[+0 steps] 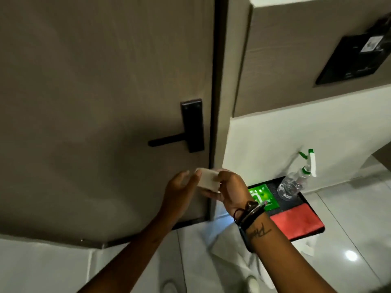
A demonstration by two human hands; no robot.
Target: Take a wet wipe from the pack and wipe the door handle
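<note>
Both forearms reach up from the bottom edge, the right one wearing dark bracelets at the wrist. Right hand (pixel 230 187) pinches a folded white wet wipe (pixel 208 179) at its right side; left hand (pixel 179 191) is half open, fingertips touching the wipe's left edge. Above them, apart from the wipe, the black door handle (pixel 167 141) juts left from its plate on the brown door (pixel 95 81). On the floor to the right, a black tray (pixel 306 205) holds the green wipe pack (pixel 263 196), a spray bottle (pixel 296 182) and a red cloth (pixel 296 222).

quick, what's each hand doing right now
Left hand: open, fingertips at the folded wet wipe.
Right hand: shut on the wet wipe.
</note>
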